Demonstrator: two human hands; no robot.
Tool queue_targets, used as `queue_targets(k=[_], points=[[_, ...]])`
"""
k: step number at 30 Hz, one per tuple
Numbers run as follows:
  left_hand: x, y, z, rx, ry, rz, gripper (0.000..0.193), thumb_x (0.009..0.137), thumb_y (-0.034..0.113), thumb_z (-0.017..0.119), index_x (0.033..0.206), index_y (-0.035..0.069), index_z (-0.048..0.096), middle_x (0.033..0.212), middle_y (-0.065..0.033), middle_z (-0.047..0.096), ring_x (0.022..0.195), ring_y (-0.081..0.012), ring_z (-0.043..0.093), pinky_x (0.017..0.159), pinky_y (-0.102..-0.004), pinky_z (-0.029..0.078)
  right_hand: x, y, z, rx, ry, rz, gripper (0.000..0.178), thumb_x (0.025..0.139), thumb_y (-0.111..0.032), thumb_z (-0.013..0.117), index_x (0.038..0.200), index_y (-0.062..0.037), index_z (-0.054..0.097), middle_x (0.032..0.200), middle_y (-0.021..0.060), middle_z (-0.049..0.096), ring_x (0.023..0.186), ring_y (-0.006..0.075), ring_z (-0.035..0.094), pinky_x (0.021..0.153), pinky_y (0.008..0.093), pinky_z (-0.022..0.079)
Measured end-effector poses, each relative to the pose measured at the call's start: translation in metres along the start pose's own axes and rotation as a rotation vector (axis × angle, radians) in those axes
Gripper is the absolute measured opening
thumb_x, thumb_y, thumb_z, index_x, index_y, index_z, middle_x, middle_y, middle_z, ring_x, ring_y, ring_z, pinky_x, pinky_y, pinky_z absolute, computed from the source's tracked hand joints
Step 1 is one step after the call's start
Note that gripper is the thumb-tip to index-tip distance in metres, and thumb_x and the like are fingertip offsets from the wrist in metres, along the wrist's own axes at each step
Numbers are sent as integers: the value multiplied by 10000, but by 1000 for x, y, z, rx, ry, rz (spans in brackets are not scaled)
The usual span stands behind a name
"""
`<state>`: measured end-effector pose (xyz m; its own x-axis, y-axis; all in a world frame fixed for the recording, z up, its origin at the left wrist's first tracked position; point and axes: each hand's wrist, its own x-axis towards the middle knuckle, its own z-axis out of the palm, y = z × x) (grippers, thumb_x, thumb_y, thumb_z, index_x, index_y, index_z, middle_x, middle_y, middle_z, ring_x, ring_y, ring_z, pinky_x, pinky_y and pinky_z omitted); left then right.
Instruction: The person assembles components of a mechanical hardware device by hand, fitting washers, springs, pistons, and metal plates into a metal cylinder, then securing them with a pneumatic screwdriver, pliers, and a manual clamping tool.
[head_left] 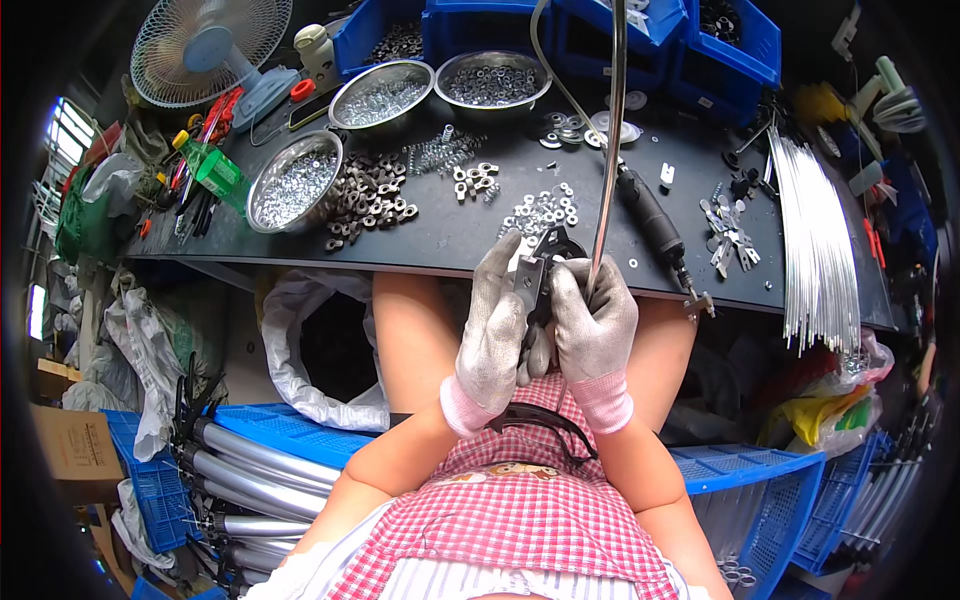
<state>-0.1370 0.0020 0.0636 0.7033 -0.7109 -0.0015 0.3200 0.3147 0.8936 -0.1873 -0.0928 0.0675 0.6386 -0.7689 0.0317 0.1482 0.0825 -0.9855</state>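
Both hands wear pale grey work gloves with pink cuffs and meet at the table's front edge. My left hand is closed on the left side of a black and silver metal bracket. My right hand grips the same bracket from the other side, its thumb against the black part. A long shiny metal rod slants down from the top and disappears at the right-hand fingers. Whether those fingers also hold the rod is hidden. Just beyond the hands lie small washers.
A pneumatic screwdriver lies right of the hands. Steel bowls of small parts, dark metal pieces and springs sit left. Thin rods overhang the right edge. Blue bins line the back; a fan stands far left.
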Motion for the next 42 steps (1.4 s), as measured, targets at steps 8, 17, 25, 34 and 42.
queue_targets(k=[8,17,25,34,42], points=[[0,-4,-3,11,-35,68,487,968,195,365,1425,50,277,939,-18,551,468,-27,401,402,-167,319,3,1,-1,-81,-58,-61,128,885,-114,622,861,11,611,654,-3,592,602,18,492,538,219,434],[-1,-7,-12,-58,-86,-26,562,968,422,384,1370,31,350,624,9,524,388,-32,366,365,-161,283,6,5,-4,-223,-79,-175,134,871,-118,634,883,14,615,607,44,585,586,21,498,533,235,449],[1,-8,-14,-54,-61,-47,571,960,468,389,1339,40,376,576,12,492,389,-29,360,361,-161,269,2,-2,-3,-161,-136,-141,129,879,-109,624,853,15,602,583,26,581,548,19,517,501,221,437],[-2,-6,-9,-133,-53,-34,594,951,467,411,1354,34,353,670,10,527,438,-31,415,376,-161,291,3,2,0,-111,-80,-52,130,891,-96,599,821,13,588,565,1,568,493,12,501,449,211,409],[-4,-11,-14,-135,-81,-33,612,950,476,410,1355,22,351,690,7,535,444,-27,412,388,-154,296,0,-5,8,-85,-56,-74,156,901,-103,587,798,13,569,543,3,556,449,31,519,425,220,411]])
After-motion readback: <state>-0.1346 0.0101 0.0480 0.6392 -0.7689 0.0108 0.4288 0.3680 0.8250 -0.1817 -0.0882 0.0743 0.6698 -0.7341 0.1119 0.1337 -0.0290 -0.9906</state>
